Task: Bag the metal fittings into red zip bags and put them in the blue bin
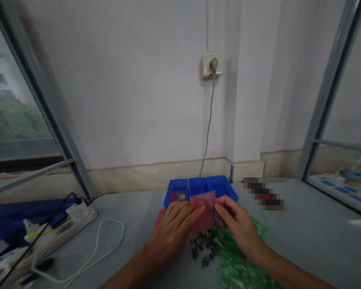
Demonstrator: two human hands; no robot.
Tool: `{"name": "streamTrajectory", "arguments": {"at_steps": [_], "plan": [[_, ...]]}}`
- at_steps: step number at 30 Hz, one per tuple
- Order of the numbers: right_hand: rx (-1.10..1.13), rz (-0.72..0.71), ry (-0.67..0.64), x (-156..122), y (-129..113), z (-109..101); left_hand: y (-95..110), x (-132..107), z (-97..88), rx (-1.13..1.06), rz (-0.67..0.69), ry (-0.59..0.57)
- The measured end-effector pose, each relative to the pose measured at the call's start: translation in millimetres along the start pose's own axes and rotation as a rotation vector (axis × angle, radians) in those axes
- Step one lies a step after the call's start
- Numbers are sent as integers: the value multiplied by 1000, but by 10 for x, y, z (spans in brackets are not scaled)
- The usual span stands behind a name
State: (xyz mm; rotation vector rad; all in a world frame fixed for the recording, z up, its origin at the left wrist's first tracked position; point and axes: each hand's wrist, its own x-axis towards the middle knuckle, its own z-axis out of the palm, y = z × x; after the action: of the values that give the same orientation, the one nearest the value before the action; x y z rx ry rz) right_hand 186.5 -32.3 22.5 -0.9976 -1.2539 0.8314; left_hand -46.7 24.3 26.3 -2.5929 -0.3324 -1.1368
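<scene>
Between my two hands is a small pink zip bag [205, 218], raised over the table. My left hand [173, 224] grips its left side, thumb across the front. The fingertips of my right hand [233, 214] pinch its right edge near the top. Below the bag lies a pile of small dark metal parts [205, 243], partly covered by it. Green plastic film [237, 261] is crumpled under my right forearm. Just behind the hands sits a blue divided tray [200, 185], with something pink and small in its left compartment. More pink plastic [159, 220] shows beside my left hand.
At the left lie a white power strip [63, 233] with plugs and a looped white cable [120, 237]. A wall socket [211, 65] has a cord hanging down behind the tray. Metal frame posts rise at both sides. A blurred patch [266, 194] lies at the right.
</scene>
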Motion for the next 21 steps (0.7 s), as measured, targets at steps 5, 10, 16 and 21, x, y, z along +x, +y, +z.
{"name": "streamTrajectory", "arguments": {"at_steps": [5, 10, 16, 21], "plan": [[-43, -20, -42, -17, -18, -8, -14, -6, 7, -48, -94, 23], [-122, -160, -58, -22, -86, -38, -11, 8, 12, -79, -192, 129], [-106, -176, -195, -72, -144, -51, 51, 33, -32, -85, -275, 136], [-138, -178, -224, -119, -148, -24, 87, 77, -70, -169, -309, 123]]}}
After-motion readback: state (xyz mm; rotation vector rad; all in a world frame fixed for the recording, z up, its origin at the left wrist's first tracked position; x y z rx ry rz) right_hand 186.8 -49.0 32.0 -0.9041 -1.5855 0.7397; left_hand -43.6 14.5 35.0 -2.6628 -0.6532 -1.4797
